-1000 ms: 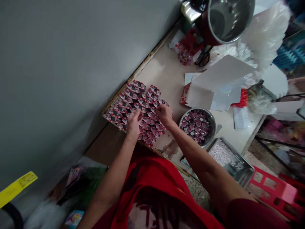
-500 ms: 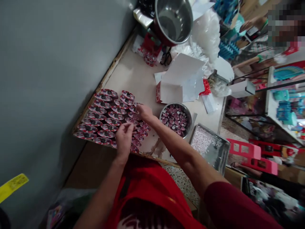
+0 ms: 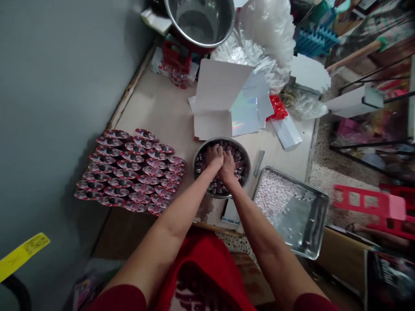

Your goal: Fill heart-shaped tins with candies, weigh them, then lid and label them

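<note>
My left hand (image 3: 214, 156) and my right hand (image 3: 228, 166) are both down in a round metal bowl (image 3: 223, 196), side by side and touching or nearly so. Small round pink and dark pieces (image 3: 240, 166) fill the bowl around my fingers. Both hands look curled, with fingertips partly hidden among the pieces, so what they grip is unclear. Left of the bowl, rows of oval-topped printed red and purple items (image 3: 126, 173) stand close together. Dark discs sit at the middle of those on the left, pinkish discs on several to the right.
Right of the bowl lie a metal strip (image 3: 259, 163) and a metal tray (image 3: 319, 226) holding small white pieces (image 3: 274, 192). Behind are an open white box (image 3: 212, 123), clear plastic bags (image 3: 267, 32) and a large pot (image 3: 231, 26). A small scale (image 3: 231, 214) sits at the front edge.
Both hands have moved right, from the rows of oval-topped items into the bowl. More pinkish discs show in the right-hand rows, where my hands were. The view has shifted too.
</note>
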### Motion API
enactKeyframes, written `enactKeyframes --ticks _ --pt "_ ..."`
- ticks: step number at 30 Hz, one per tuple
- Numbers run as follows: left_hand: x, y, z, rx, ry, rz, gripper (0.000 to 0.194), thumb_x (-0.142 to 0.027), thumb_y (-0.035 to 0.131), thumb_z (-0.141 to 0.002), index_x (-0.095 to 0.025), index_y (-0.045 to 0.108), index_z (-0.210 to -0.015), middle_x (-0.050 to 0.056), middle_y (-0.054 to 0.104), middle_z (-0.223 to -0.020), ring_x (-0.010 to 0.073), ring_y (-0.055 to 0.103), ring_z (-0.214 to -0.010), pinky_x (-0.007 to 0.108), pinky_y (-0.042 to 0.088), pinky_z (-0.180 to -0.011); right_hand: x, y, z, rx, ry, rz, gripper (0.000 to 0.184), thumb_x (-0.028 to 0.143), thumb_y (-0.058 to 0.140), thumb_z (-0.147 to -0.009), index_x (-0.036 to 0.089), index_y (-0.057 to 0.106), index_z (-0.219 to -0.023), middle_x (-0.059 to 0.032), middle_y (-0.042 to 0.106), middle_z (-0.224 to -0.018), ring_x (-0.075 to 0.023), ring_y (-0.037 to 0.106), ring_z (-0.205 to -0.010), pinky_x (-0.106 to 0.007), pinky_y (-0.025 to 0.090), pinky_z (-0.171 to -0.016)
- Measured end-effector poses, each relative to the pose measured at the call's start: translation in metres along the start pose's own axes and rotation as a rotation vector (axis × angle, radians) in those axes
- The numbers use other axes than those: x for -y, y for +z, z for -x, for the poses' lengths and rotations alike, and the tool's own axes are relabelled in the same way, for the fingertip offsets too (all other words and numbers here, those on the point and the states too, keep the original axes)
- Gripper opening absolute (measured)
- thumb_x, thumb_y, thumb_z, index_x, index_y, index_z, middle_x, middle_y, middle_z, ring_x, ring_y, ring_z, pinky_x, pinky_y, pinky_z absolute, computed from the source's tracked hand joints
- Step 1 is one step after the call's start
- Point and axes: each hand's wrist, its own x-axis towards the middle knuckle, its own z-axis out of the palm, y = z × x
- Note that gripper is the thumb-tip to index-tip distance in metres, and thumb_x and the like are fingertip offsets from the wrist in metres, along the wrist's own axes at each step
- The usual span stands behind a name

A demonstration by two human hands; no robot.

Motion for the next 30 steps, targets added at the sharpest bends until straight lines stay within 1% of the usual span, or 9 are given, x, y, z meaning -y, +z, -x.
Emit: enactKeyframes --ticks 3,7,9,13,17,20,23,27,30 --pt "0.008 -0.005 0.009 0.016 -0.202 0.228 0.037 -0.045 0.067 -0.103 -0.016 0.068 -0.127 0.011 0.07 -0.126 0.0233 0.07 -0.109 0.044 0.062 -0.095 0.002 -0.005 0.016 -0.02 -0.064 -0.145 0.032 0.016 0.049 -0.101 0.016 0.078 -0.114 -0.0164 0.074 -0.119 -0.0271 0.065 -0.109 -0.037 0.05 -0.099" --pt "0.014 -0.026 0.018 0.034 -0.403 0.542 0.035 -0.047 0.071 -0.098 -0.012 0.072 -0.096 0.008 0.074 -0.089 0.0173 0.071 -0.079 0.03 0.059 -0.077 -0.002 -0.02 0.034 -0.134 -0.17 -0.589 0.022 0.022 0.062 -0.092 0.023 0.08 -0.104 -0.0085 0.079 -0.111 -0.0245 0.07 -0.104 -0.038 0.053 -0.1" --pt "0.015 -0.032 0.019 0.044 -0.471 0.672 0.029 -0.042 0.07 -0.097 -0.014 0.073 -0.091 0.007 0.075 -0.083 0.0161 0.07 -0.072 0.028 0.058 -0.073 -0.004 -0.027 0.037 -0.157 -0.076 -0.859 0.019 0.03 0.071 -0.087 0.023 0.08 -0.102 -0.006 0.08 -0.105 -0.0236 0.071 -0.099 -0.038 0.055 -0.096" --pt "0.014 -0.031 0.018 0.088 -0.59 0.847 0.018 -0.031 0.061 -0.099 -0.017 0.073 -0.097 0.006 0.079 -0.086 0.0191 0.075 -0.077 0.035 0.062 -0.08 -0.019 -0.041 0.038 -0.122 0.226 -1.194 0.038 0.046 0.082 -0.078 0.019 0.078 -0.104 -0.0055 0.079 -0.095 -0.0193 0.069 -0.08 -0.035 0.057 -0.08" --pt "0.011 -0.029 0.021 0.133 -0.675 0.924 0.016 -0.021 0.058 -0.097 -0.017 0.072 -0.102 0.006 0.08 -0.089 0.0202 0.077 -0.084 0.041 0.063 -0.092 -0.043 -0.054 0.03 -0.289 0.282 -0.979 0.048 0.055 0.071 -0.086 0.019 0.076 -0.117 -0.0081 0.078 -0.106 -0.0206 0.07 -0.088 -0.035 0.058 -0.082" --pt "0.008 -0.035 0.023 0.167 -0.731 0.917 0.02 -0.017 0.058 -0.095 -0.014 0.074 -0.107 0.007 0.078 -0.084 0.0199 0.075 -0.078 0.044 0.063 -0.095 -0.046 -0.055 0.015 -0.126 0.182 -0.721 0.052 0.058 0.055 -0.097 0.021 0.076 -0.127 -0.0105 0.078 -0.121 -0.0246 0.072 -0.108 -0.038 0.058 -0.091" --pt "0.004 -0.043 0.021 0.183 -0.754 0.904 0.023 -0.016 0.059 -0.094 -0.013 0.074 -0.111 0.007 0.078 -0.083 0.0197 0.075 -0.076 0.044 0.063 -0.096 -0.035 -0.051 0.0 0.078 0.141 -0.621 0.052 0.055 0.046 -0.102 0.019 0.078 -0.125 -0.0102 0.08 -0.116 -0.0262 0.072 -0.111 -0.039 0.058 -0.094" --pt "0.0 -0.055 0.019 0.199 -0.747 0.919 0.023 -0.017 0.06 -0.095 -0.015 0.074 -0.114 0.006 0.079 -0.086 0.0183 0.075 -0.08 0.038 0.063 -0.093 -0.022 -0.053 0.008 0.011 0.113 -0.611 0.046 0.043 0.047 -0.101 0.018 0.077 -0.124 -0.0111 0.08 -0.116 -0.0265 0.072 -0.111 -0.04 0.058 -0.099" --pt "-0.001 -0.066 0.022 0.235 -0.747 0.93 0.024 -0.014 0.059 -0.096 -0.014 0.074 -0.115 0.006 0.08 -0.088 0.0178 0.076 -0.081 0.034 0.063 -0.088 -0.016 -0.058 0.03 0.007 -0.099 -0.557 0.042 0.027 0.054 -0.09 0.02 0.077 -0.125 -0.0109 0.076 -0.128 -0.0256 0.071 -0.119 -0.041 0.054 -0.108"
